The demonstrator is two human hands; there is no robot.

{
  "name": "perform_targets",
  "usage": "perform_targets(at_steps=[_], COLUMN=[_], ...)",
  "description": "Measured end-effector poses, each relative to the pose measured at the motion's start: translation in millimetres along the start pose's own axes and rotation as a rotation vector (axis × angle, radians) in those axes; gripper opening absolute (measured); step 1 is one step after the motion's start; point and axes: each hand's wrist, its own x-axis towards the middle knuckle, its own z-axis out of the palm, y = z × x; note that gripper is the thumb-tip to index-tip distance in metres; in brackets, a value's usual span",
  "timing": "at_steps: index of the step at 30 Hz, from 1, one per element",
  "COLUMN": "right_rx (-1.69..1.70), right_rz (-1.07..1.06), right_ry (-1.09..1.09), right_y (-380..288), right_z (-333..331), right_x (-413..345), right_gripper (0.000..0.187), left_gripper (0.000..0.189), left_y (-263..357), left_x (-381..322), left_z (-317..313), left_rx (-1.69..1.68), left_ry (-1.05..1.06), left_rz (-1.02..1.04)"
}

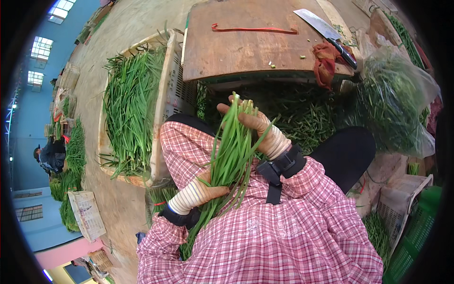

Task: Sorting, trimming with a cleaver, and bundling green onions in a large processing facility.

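A bundle of long green leafy stalks [230, 149], probably Chinese chives, lies slantwise across my lap, pale cut ends upward. My left hand [198, 193], in a striped knit glove, is closed round its lower middle. Near the cut ends, my right hand [262, 127], gloved too, supports the bundle from behind and the right, its fingers partly spread. Beyond my hands stands a wooden board [244, 49]. A red strip [255, 29] lies on it, and a cleaver [319, 26] rests at its right, its black handle over a reddish cloth [324, 60].
A plastic crate [156, 142] full of green stalks stands at my left. Loose green leaves [312, 120] lie under the board. To the right are a clear plastic bag of greens [386, 99] and a green crate [415, 234]. A person [53, 154] is far off at the left.
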Motion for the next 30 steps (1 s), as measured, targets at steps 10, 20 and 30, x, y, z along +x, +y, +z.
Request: perform_targets(at_steps=[10, 20, 30], right_rx=[-0.348, -0.226, -0.572], right_rz=[-0.111, -0.239, -0.359], right_ry=[0.237, 0.484, 0.348], right_y=[1, -11, -47], right_z=[27, 29, 40], right_x=[-2, 24, 28], right_gripper=[0.045, 0.028, 0.03], left_gripper=[0.12, 0.079, 0.053], left_y=[83, 11, 74], left_x=[11, 57, 31], left_z=[-16, 11, 7], left_rx=[0.6, 0.231, -0.117], left_ry=[0.477, 0.312, 0.039], left_rz=[0.54, 0.34, -0.001])
